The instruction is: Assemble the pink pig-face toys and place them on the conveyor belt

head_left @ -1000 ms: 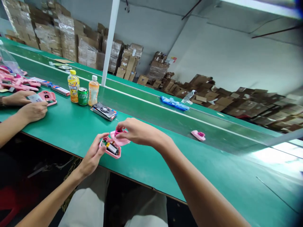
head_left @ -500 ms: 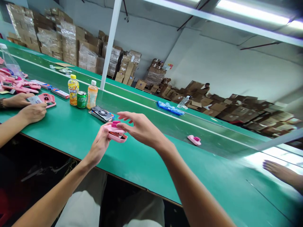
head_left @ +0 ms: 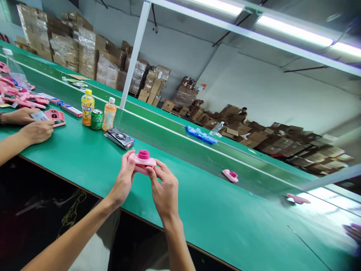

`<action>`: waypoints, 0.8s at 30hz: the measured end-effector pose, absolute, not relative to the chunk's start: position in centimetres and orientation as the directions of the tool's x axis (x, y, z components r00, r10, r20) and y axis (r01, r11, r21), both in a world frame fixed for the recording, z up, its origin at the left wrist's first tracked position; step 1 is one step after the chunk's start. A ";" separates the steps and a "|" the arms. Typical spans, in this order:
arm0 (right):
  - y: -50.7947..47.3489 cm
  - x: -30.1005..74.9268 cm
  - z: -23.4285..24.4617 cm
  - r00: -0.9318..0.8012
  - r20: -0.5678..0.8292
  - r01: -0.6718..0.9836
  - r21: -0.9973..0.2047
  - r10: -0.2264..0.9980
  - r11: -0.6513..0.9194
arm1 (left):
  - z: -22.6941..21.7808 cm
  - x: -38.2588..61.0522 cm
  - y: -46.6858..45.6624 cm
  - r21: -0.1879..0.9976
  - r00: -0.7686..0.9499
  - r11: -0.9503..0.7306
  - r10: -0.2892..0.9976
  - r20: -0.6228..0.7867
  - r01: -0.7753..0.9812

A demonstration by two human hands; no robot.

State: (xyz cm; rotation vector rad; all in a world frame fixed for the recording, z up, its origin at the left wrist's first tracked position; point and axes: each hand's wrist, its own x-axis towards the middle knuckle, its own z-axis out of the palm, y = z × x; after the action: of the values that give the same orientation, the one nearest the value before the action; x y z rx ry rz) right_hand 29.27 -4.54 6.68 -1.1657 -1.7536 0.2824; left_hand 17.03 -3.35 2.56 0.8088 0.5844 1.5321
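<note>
Seemingly my pink plastic toy camera [head_left: 141,161] is closed. Left hand [head_left: 124,182] and right hand [head_left: 166,190] fingers [head_left: 151,174] pinch it; final pressing looks left.

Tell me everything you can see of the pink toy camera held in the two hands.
The pink toy camera is a small, flat shell of what looks like glossy plastic, light pink, with a darker pink round lens ring standing up from its top face. It lies roughly level, lens upward, held over the green table. The left hand pinches its left end and the right hand its right end; nothing else touches it. Its underside is hidden.
</note>
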 end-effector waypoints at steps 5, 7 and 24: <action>-5.4 29.9 4.1 0.092 0.672 0.642 -0.604 0.735 0.472 | 2.3 18.7 -4.2 0.835 -0.056 -0.190 0.981 0.188 -0.517; -5.9 30.2 3.4 0.163 0.672 0.615 -0.642 0.723 0.458 | 2.2 19.4 -4.4 0.846 -0.053 -0.196 0.979 0.196 -0.495; -7.5 32.0 -1.0 0.461 0.319 0.124 -0.947 0.828 0.296 | -1.1 21.1 -4.8 0.877 0.131 -0.057 0.982 0.135 -0.477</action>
State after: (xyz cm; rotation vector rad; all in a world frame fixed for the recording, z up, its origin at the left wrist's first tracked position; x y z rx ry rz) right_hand 31.98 -7.47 -1.04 -1.1989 -1.0091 0.5938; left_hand 21.15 -4.79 -1.15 0.9807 0.6815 1.3544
